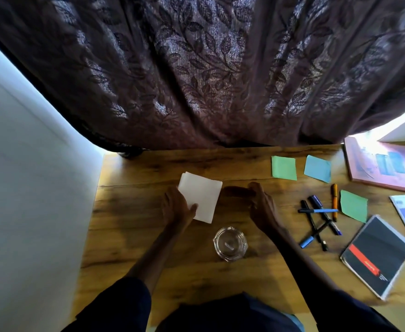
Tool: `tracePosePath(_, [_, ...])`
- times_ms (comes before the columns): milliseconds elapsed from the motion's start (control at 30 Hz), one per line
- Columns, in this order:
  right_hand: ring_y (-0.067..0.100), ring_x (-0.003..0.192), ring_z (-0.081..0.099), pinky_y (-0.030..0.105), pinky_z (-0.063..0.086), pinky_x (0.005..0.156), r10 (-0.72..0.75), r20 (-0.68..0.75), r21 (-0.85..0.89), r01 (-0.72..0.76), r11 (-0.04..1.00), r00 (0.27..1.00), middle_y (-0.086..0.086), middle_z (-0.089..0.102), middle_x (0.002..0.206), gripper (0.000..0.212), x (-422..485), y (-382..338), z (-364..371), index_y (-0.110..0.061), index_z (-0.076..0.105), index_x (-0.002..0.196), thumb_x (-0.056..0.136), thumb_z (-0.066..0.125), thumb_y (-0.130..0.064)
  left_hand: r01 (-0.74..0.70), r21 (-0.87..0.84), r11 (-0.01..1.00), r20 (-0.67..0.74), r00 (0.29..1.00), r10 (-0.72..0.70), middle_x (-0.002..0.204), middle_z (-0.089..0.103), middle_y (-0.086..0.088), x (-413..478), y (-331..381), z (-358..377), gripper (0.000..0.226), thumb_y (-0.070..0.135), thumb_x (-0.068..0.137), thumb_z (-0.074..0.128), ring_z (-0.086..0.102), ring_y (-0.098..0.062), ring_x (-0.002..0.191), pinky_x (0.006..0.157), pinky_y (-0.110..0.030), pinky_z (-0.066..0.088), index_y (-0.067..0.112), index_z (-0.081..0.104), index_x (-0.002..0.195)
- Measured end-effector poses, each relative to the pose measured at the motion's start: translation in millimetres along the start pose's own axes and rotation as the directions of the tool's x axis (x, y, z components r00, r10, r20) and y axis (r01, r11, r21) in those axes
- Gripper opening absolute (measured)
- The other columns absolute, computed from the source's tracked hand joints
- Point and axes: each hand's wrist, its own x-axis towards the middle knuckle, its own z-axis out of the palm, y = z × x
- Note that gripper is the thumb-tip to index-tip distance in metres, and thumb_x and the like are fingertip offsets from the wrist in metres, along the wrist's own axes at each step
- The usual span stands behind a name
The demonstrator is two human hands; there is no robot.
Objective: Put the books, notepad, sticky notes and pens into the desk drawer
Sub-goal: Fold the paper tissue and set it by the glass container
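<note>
Glass ashtray, near the white notepad, holds one pale scrap.

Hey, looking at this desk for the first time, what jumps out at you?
A white paper pad lies in the middle, its near corner held by the left hand, the right hand just beside it. To the right lie crossed pens near green and blue sticky notes; a dark leafy curtain fills the back.

A dark leaf-patterned curtain hangs behind the wooden desk, white wall beside.
</note>
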Motion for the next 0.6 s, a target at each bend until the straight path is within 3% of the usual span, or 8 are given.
tracePosePath(133, [0.021, 0.083, 0.067, 0.018, 0.049, 0.051, -0.005, 0.045, -0.024, 0.006, 1.000, 0.999, 0.012, 0.066, 0.120, 0.069, 9.6, -3.6, -0.8, -0.014, 0.040, 0.139, 0.081, 0.054, 0.021, 0.014, 0.107, 0.994, 0.079, 0.997, -0.022, 0.151, 0.038, -0.018, 3.9, 6.6, -2.6, 0.107, 0.055, 0.076, 0.081, 0.039, -0.036, 0.138, 0.113, -0.049, 0.038, 0.007, 0.024, 0.153])
tracePosePath(233, [0.016, 0.077, 0.065, 0.011, 0.041, 0.048, 0.003, 0.061, -0.035, -0.001, 0.999, 0.998, 0.012, 0.067, 0.119, 0.065, 11.9, -8.6, 1.2, -0.011, 0.044, 0.138, 0.083, 0.053, 0.022, 0.035, 0.132, 0.991, 0.108, 0.993, -0.050, 0.150, 0.039, -0.018, 4.6, 13.0, -10.5, 0.103, 0.052, 0.077, 0.082, 0.043, -0.036, 0.137, 0.112, -0.049, 0.042, 0.008, 0.026, 0.151])
tracePosePath(367, [0.018, 0.073, 0.065, 0.020, 0.048, 0.048, 0.002, 0.047, -0.042, 0.000, 0.999, 0.999, 0.012, 0.067, 0.113, 0.066, 12.7, -10.5, 7.6, -0.013, 0.043, 0.138, 0.082, 0.054, 0.021, 0.111, 0.007, 0.994, 0.180, 0.977, -0.110, 0.147, 0.041, -0.015, 13.2, 17.1, -18.6, 0.104, 0.042, 0.072, 0.089, 0.045, -0.037, 0.136, 0.109, -0.053, 0.044, 0.010, 0.027, 0.149])
tracePosePath(467, [0.022, 0.075, 0.064, 0.024, 0.049, 0.050, 0.014, 0.043, -0.061, -0.012, 0.998, 0.999, 0.013, 0.067, 0.112, 0.068, 12.6, -11.2, 9.7, -0.014, 0.043, 0.137, 0.080, 0.056, 0.021, 0.168, 0.021, 0.986, 0.221, 0.961, -0.168, 0.148, 0.042, -0.013, 19.0, 18.9, -23.8, 0.104, 0.043, 0.070, 0.091, 0.044, -0.037, 0.136, 0.112, -0.054, 0.040, 0.013, 0.029, 0.147])
tracePosePath(600, [0.023, 0.079, 0.066, 0.027, 0.053, 0.052, 0.000, 0.056, -0.062, 0.004, 0.998, 0.998, 0.012, 0.066, 0.114, 0.067, 10.8, -14.8, 4.0, -0.013, 0.043, 0.137, 0.081, 0.058, 0.019, 0.245, -0.120, 0.962, 0.210, 0.953, -0.217, 0.143, 0.054, -0.011, 25.7, 5.8, -18.3, 0.085, 0.053, 0.075, 0.082, 0.050, -0.036, 0.133, 0.108, -0.059, 0.044, 0.016, 0.046, 0.142])
